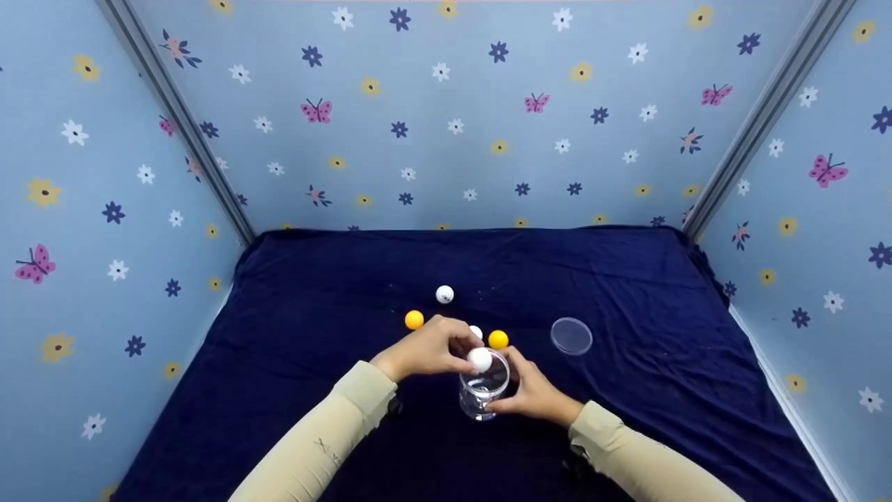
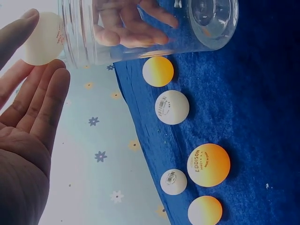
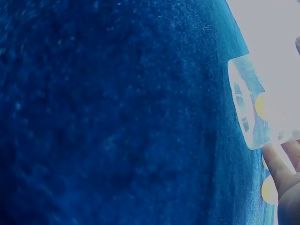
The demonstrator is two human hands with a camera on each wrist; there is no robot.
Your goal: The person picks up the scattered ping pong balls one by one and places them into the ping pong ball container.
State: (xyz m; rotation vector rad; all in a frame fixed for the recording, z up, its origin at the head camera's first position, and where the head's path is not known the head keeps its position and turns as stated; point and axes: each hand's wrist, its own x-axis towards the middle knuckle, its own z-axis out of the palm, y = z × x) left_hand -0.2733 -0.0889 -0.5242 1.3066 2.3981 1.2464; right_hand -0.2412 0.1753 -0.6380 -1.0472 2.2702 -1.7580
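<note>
My left hand (image 1: 435, 348) pinches a white table tennis ball (image 1: 479, 360) between thumb and fingers, right at the mouth of a clear jar (image 1: 481, 401). In the left wrist view the ball (image 2: 43, 40) sits against the jar's rim, with printing on its side. My right hand (image 1: 533, 394) grips the jar from the right, thumb in front and fingers behind. No ball shows inside the jar. Beyond the hands lie an orange ball (image 1: 498, 339), a white ball (image 1: 475, 332) partly hidden by my left hand, and another orange ball (image 1: 414, 319).
Farther back lies one more white ball (image 1: 444, 294). A round clear lid (image 1: 571, 336) rests to the right of the jar. The left wrist view shows a large orange ball (image 2: 208, 165) with printing. Dark blue cloth (image 1: 334, 279) covers the table, with flowered walls (image 1: 446, 160) around it.
</note>
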